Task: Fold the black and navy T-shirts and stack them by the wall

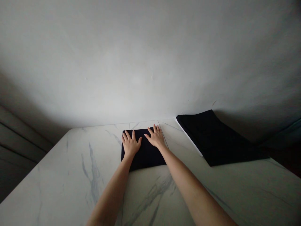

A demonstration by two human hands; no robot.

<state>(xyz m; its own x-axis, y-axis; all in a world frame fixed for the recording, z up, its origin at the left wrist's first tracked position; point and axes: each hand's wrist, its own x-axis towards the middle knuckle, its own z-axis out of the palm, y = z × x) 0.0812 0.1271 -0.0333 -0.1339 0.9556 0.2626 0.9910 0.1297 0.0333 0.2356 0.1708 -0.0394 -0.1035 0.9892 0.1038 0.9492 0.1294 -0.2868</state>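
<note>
A small folded black cloth (148, 157) lies flat on the white marble table (70, 175), near the far edge by the wall. My left hand (130, 143) rests palm down on the cloth's left part, fingers stretched and spread. My right hand (155, 137) lies flat on the cloth's upper right part, fingers also spread. Neither hand holds anything. Both forearms reach in from the bottom of the view.
A larger stack of folded black cloth (216, 138) with a white edge lies to the right, against the wall. A plain grey wall (150, 62) rises just behind the table. The table's left edge drops off at a dark area.
</note>
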